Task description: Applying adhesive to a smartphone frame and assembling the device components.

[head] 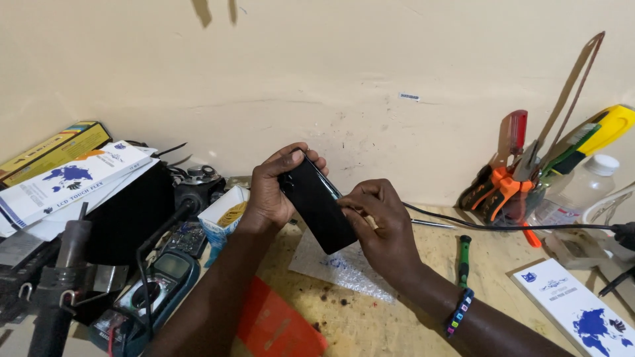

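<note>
Red sheet [278, 327] at 6 o'clock on counter [423, 254]; black phone [317, 205] is gripped, left hand [274, 192] wrapped closed at its top, right hand [377, 221] pinched shut on its edge.

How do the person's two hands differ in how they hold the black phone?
The left hand wraps around the upper end of the black phone, fingers curled over its top edge; the right hand pinches at the phone's lower side edge. The right wrist wears a beaded bracelet; the left wrist is bare. Both touch the phone above the workbench.
</note>
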